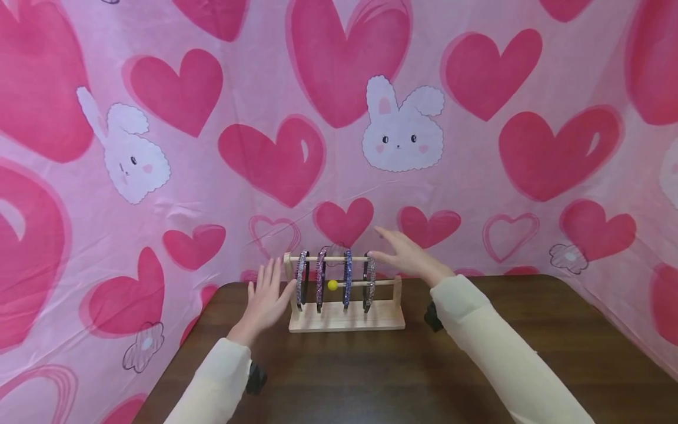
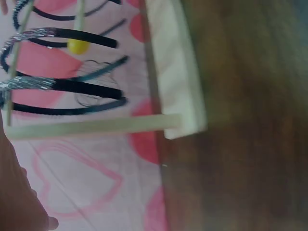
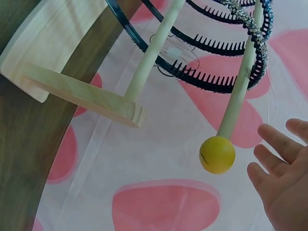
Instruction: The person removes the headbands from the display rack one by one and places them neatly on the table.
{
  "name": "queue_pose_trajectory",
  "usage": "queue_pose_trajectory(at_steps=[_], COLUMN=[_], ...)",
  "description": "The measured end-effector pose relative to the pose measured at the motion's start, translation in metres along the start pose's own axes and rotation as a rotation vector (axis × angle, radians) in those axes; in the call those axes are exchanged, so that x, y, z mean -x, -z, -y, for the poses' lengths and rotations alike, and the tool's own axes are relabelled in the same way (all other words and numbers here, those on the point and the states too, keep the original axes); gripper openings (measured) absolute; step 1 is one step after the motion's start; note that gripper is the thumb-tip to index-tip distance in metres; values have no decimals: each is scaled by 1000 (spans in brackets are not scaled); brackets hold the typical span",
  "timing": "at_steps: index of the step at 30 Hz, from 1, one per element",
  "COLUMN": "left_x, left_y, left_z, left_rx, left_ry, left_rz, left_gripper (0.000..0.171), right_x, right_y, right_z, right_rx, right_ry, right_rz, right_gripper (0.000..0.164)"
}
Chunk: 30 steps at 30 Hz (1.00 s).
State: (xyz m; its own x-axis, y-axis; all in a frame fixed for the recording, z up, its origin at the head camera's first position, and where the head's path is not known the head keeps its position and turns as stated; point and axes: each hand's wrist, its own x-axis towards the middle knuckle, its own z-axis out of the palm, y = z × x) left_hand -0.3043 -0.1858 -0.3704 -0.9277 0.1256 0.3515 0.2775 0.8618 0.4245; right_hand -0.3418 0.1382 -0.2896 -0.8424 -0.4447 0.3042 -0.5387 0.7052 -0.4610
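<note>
Where right hand (image 1: 412, 256) blocks head view, second yellow ball (image 3: 217, 155) — right-wrist only

Four headbands (image 1: 347, 278) on rack (image 1: 346, 321) atop table (image 1: 349, 377)

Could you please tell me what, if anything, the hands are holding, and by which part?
Nothing is held: the left hand and right hand are near the wooden rack, gripping nothing.

Even, soft light, head view moderately bright. Left-wrist view hazy, bench (image 2: 250, 144) smeared; right-wrist sharper, yellow ball (image 3: 217, 155) clear-edged.
</note>
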Motion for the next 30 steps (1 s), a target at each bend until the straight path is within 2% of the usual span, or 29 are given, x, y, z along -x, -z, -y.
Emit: queue_pose_trajectory(at_steps=[8,14,20,30], left_x=[17,26,30,25], left_y=[-21,-39,-55,-69], left_z=[33,49,53,48], left_rx=[-26,-60,-64,-22], left_ry=[72,89,105,114], left_rz=[102,153,198,211], left_gripper=[84,88,88,80], right_x=[0,1,1,-3], right_y=[-5,-7,-10,-18], right_z=[-3,-6,-5,-9], right_rx=[-20,-52,-117,-78], right_ry=[19,14,9,64], right_rz=[-8,0,30,42], right_gripper=[77,75,78,81])
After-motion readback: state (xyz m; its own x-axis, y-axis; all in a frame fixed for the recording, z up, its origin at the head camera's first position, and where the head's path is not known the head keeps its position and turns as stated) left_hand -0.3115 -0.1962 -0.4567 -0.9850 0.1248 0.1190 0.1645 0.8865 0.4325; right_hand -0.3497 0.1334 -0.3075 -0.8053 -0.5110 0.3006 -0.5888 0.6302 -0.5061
